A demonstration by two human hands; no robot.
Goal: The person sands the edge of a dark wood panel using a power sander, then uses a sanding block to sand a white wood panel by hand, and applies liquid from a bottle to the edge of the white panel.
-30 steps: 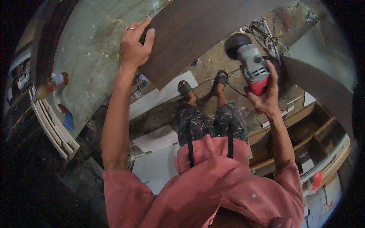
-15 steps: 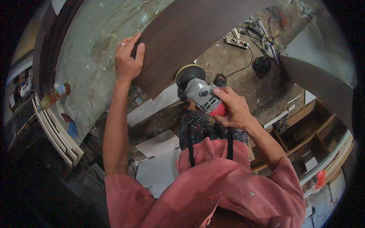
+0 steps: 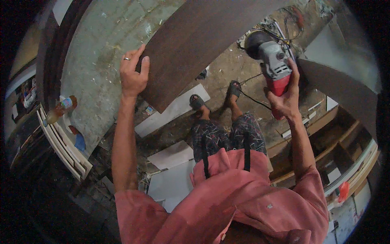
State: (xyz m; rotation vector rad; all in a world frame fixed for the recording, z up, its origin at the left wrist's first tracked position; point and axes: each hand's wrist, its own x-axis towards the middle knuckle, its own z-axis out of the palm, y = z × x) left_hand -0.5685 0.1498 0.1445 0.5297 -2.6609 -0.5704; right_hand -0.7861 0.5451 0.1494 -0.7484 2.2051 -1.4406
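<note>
Change: half a second ago the sander (image 3: 275, 61) was in close, its disc beside the near end of the dark board (image 3: 191, 49). Now it's swung out right, clear of the board's right edge, disc (image 3: 256, 44) facing away from the body. So no contact with the board at this instant; read it as a gap between passes, my guess only.

Right hand (image 3: 284, 91): wrapped round the red rear of the sander, thumb and fingers on opposite sides, forearm reaching up and out. Black cord (image 3: 256, 100) runs past the right foot.

Left hand (image 3: 134, 76): same spot, on the board's left edge near its near-left corner. Half open, thumb apart from fingers, arm nearly straight. Can't tell if it's pinching or just steadying.

Board overlaps the right edge of the green-grey panel (image 3: 95, 69); support underneath is hidden.
</note>
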